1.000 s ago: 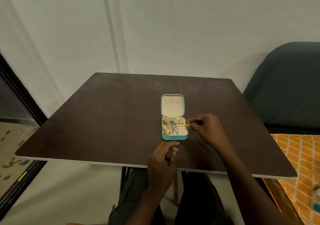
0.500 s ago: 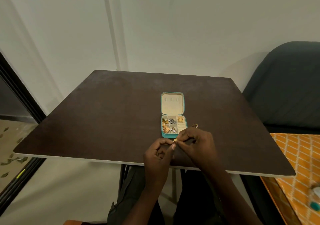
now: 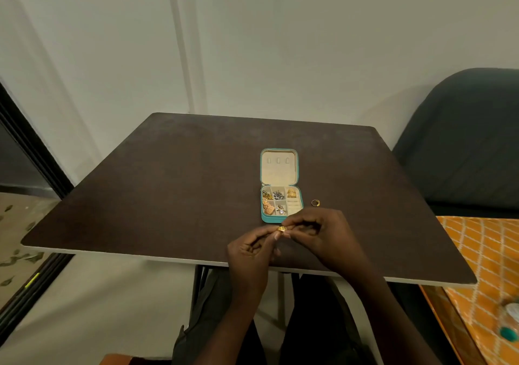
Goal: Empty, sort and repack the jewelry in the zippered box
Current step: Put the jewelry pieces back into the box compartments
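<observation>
A small teal zippered jewelry box (image 3: 279,219) lies open on the dark table (image 3: 174,185), its lid flat behind it. Its cream compartments hold gold and silver pieces. Just in front of the box, my left hand (image 3: 250,255) and my right hand (image 3: 323,238) meet, both pinching a small gold ring (image 3: 282,228) between their fingertips. A second gold ring (image 3: 315,202) lies loose on the table to the right of the box.
A dark grey upholstered chair (image 3: 466,145) stands at the table's right side. An orange patterned cloth (image 3: 488,269) covers a surface at lower right. The wall runs close behind the table's far edge.
My right hand left one ring on the table beside the box, then drew back toward me with another. My left hand rose to meet it, and both now pinch that ring.
</observation>
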